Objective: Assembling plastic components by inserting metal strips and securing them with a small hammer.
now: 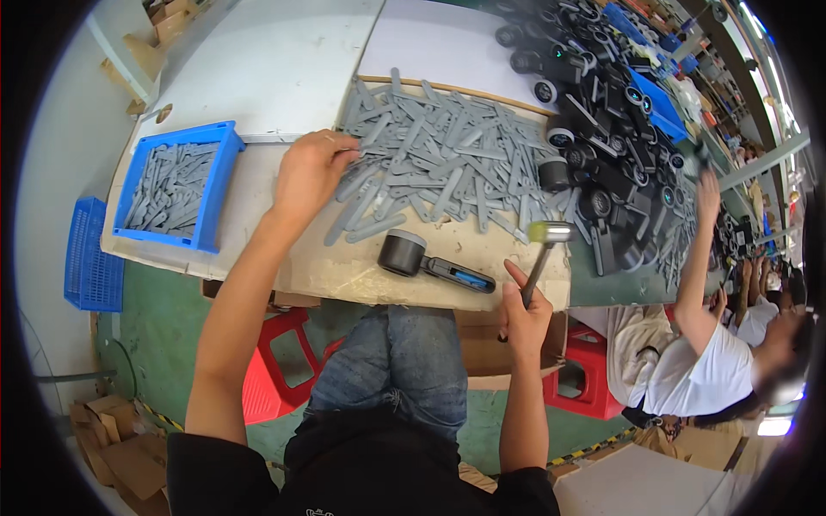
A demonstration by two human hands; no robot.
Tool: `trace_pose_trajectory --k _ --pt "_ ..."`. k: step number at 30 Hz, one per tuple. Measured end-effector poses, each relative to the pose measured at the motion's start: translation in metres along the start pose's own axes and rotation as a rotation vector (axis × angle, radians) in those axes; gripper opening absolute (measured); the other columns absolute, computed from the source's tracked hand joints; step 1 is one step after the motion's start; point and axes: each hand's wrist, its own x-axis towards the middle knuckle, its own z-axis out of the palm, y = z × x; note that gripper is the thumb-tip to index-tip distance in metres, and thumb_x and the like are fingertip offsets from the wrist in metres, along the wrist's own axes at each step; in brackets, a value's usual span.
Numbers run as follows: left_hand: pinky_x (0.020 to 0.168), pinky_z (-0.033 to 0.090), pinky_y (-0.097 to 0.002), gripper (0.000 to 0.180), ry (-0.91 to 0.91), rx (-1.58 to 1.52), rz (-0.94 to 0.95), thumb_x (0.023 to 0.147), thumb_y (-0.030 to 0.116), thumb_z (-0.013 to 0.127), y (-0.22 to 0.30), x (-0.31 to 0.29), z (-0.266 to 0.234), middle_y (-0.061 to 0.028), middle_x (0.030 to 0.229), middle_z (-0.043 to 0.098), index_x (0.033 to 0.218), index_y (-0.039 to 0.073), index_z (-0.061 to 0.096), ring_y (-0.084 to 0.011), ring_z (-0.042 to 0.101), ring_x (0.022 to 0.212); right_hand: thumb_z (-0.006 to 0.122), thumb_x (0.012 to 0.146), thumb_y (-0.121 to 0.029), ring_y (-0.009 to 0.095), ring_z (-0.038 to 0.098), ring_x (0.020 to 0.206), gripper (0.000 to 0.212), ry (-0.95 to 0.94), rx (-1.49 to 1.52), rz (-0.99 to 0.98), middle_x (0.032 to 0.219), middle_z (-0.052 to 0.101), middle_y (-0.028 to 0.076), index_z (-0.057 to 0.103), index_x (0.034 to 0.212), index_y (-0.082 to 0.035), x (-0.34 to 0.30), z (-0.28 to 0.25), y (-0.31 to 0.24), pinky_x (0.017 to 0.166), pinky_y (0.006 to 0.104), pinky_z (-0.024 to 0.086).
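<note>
My left hand (311,172) is at the left edge of a heap of grey plastic strips (447,163), thumb and fingers pinched together. Whatever they pinch is too small to make out. A small mallet (539,268) is gripped in my right hand (527,320), its metal head with a yellowish face pointing up and away from me; the index finger is stretched along beside the handle. Between my hands, on the cardboard-covered table, lies a black handheld device (434,263) with a round grey-rimmed head. Its handle has an open slot showing blue inside.
A blue bin (215,193) of grey strips stands at the left, with a blue basket (93,254) below it. Many black devices (615,163) are heaped at the right. Beyond them a co-worker in a white shirt (701,374) reaches over the table. Red stools (280,370) stand underneath.
</note>
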Motion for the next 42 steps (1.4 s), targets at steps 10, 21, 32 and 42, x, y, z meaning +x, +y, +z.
trace_pose_trajectory --k 10,21,32,42 --pt "0.120 0.038 -0.0479 0.012 -0.501 -1.234 -0.002 0.087 0.004 0.081 0.126 -0.092 0.008 -0.0131 0.118 0.077 0.097 0.010 0.078 -0.0268 0.064 0.130 0.064 0.106 -0.014 0.007 0.043 0.041 0.028 -0.276 0.461 0.151 0.089 0.072 0.012 0.067 0.125 0.007 -0.066 0.028 -0.032 0.038 0.0244 0.031" --pt "0.109 0.044 -0.0444 0.063 -0.346 -0.259 0.353 0.071 0.024 0.087 0.155 -0.078 0.052 -0.0081 0.129 0.069 0.128 0.008 0.066 -0.0302 0.057 0.129 0.065 0.104 -0.009 0.006 0.039 0.040 0.014 0.180 0.505 -0.067 0.083 0.067 0.011 0.063 0.113 0.001 -0.076 -0.010 -0.021 0.035 0.0229 0.028" --pt "0.089 0.050 -0.0454 0.077 -0.534 -0.400 0.263 0.077 0.011 0.084 0.155 -0.063 0.071 -0.0146 0.102 0.067 0.148 0.010 0.054 -0.0367 0.062 0.100 0.067 0.103 -0.009 0.005 0.041 0.040 0.015 0.247 0.162 -0.228 0.081 0.066 0.011 0.063 0.110 0.004 -0.055 -0.024 -0.034 0.036 0.0221 0.028" --pt "0.112 0.046 -0.0479 0.072 -0.279 -0.259 0.225 0.070 0.020 0.092 0.090 -0.074 0.030 -0.0117 0.127 0.066 0.136 0.010 0.065 -0.0370 0.057 0.127 0.077 0.097 -0.014 0.003 0.042 0.067 0.016 0.080 -0.381 -0.219 0.072 0.053 -0.009 0.078 0.108 -0.002 -0.006 0.020 -0.018 0.059 0.0235 0.034"
